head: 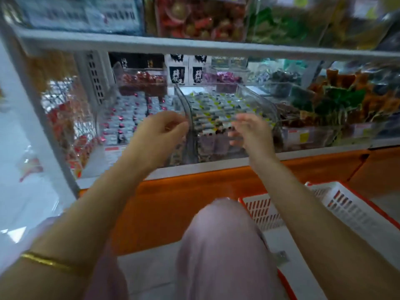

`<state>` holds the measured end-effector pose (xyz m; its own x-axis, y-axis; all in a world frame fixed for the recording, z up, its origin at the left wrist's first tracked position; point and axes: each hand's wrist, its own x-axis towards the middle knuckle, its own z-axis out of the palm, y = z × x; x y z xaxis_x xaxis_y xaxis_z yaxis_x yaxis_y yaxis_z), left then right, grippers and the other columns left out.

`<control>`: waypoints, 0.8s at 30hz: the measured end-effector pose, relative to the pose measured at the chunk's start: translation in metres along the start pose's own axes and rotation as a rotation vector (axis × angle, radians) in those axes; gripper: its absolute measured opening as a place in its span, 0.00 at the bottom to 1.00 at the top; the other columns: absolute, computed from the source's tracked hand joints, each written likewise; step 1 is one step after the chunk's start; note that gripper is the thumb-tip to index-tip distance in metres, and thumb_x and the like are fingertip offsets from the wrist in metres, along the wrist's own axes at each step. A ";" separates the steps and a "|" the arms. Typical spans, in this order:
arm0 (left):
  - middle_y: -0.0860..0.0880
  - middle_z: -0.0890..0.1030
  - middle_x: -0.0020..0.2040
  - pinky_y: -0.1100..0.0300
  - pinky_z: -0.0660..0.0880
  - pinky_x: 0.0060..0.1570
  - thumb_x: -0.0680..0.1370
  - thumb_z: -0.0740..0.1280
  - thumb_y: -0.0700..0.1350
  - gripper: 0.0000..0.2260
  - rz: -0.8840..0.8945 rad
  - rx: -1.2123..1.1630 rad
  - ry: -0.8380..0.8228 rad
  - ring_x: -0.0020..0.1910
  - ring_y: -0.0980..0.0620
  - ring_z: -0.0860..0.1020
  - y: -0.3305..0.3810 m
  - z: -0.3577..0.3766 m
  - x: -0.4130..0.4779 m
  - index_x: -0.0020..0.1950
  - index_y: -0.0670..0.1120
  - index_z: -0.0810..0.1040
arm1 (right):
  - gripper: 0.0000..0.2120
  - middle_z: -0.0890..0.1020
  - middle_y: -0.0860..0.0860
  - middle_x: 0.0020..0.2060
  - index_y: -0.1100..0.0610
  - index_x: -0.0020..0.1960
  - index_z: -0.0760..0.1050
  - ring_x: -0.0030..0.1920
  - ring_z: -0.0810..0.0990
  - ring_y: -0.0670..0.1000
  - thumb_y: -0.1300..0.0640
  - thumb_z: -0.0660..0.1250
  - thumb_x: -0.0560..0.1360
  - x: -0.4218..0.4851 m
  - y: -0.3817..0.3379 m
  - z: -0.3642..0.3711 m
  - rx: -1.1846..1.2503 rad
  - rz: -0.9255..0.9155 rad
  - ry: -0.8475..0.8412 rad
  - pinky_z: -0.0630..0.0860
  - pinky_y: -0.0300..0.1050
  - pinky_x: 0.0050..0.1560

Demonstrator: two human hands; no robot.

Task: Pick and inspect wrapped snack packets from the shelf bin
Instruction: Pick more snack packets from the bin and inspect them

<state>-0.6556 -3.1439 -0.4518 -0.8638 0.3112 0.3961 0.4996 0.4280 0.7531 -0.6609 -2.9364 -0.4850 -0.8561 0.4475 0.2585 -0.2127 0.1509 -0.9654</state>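
Observation:
A clear plastic shelf bin [259,100] holds several small wrapped snack packets [216,107] in grey, green and yellow. My left hand [161,132] hovers at the bin's left front corner with fingers loosely curled; I see nothing in it. My right hand [252,131] reaches at the bin's front edge, fingers spread and relaxed, holding nothing. The picture is blurred by motion.
A neighbouring bin of grey and pink packets [129,118] stands to the left, orange and green packets [337,98] to the right. An upper shelf [194,45] hangs close above. An orange ledge [194,191] runs below. A white and red basket [324,211] sits lower right beside my knee [220,245].

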 end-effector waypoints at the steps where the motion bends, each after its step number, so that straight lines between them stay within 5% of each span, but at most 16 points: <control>1: 0.51 0.80 0.44 0.55 0.76 0.43 0.79 0.61 0.47 0.08 -0.018 0.014 0.060 0.43 0.53 0.79 -0.009 -0.015 -0.004 0.53 0.49 0.78 | 0.04 0.77 0.54 0.47 0.56 0.52 0.72 0.37 0.78 0.50 0.63 0.62 0.78 -0.003 -0.014 0.018 -0.039 -0.071 -0.045 0.76 0.38 0.31; 6: 0.52 0.80 0.47 0.63 0.69 0.38 0.79 0.61 0.45 0.09 -0.039 0.163 0.248 0.43 0.55 0.76 -0.043 -0.050 0.007 0.55 0.48 0.79 | 0.04 0.76 0.44 0.41 0.58 0.49 0.77 0.41 0.75 0.43 0.63 0.64 0.77 0.002 -0.039 0.080 -0.429 -0.374 -0.196 0.71 0.28 0.41; 12: 0.45 0.79 0.57 0.54 0.72 0.55 0.78 0.61 0.41 0.12 0.046 0.470 0.085 0.56 0.44 0.75 -0.067 -0.034 0.051 0.59 0.42 0.79 | 0.04 0.81 0.47 0.42 0.52 0.45 0.82 0.53 0.73 0.54 0.58 0.69 0.73 0.030 -0.036 0.111 -1.003 -0.575 -0.339 0.71 0.49 0.52; 16: 0.50 0.74 0.49 0.45 0.68 0.59 0.77 0.60 0.44 0.09 0.071 0.611 -0.106 0.57 0.44 0.71 -0.083 -0.021 0.067 0.55 0.48 0.77 | 0.04 0.79 0.47 0.40 0.51 0.46 0.81 0.53 0.69 0.53 0.54 0.68 0.73 0.037 -0.023 0.113 -1.079 -0.649 -0.428 0.64 0.48 0.48; 20: 0.56 0.73 0.65 0.49 0.56 0.65 0.80 0.56 0.49 0.14 0.080 0.677 -0.124 0.67 0.51 0.63 -0.092 -0.011 0.071 0.63 0.54 0.74 | 0.05 0.77 0.42 0.41 0.49 0.46 0.82 0.54 0.66 0.50 0.53 0.68 0.73 0.043 -0.020 0.108 -1.064 -0.689 -0.452 0.53 0.45 0.47; 24: 0.57 0.73 0.66 0.50 0.55 0.65 0.80 0.55 0.51 0.14 0.100 0.710 -0.106 0.67 0.52 0.62 -0.101 -0.011 0.077 0.61 0.54 0.76 | 0.07 0.78 0.43 0.47 0.47 0.48 0.82 0.59 0.63 0.49 0.51 0.69 0.71 0.047 -0.019 0.104 -1.145 -0.690 -0.524 0.54 0.45 0.50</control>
<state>-0.7736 -3.1726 -0.4914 -0.8190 0.4424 0.3652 0.5283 0.8298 0.1795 -0.7461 -3.0099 -0.4576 -0.8650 -0.3386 0.3704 -0.3758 0.9262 -0.0310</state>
